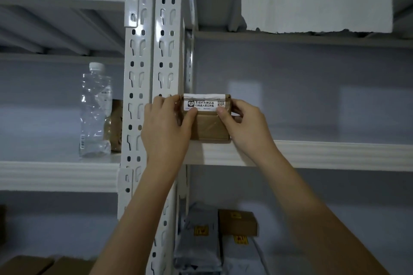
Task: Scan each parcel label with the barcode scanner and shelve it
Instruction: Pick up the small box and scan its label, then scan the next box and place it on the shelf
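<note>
We grip the small brown parcel (209,126) with both hands (166,128) (248,128) at the shelf (312,154) lip; released here, it could tip off

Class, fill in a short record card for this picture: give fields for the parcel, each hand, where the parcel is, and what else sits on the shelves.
parcel: small brown box with a white label facing the camera
left hand: grips the box's left side
right hand: grips its right side
position: at the front edge of the shelf, beside the white upright
next bay: crumpled clear bottle
shelf below: grey bags, brown carton
scanner: not visible
</note>
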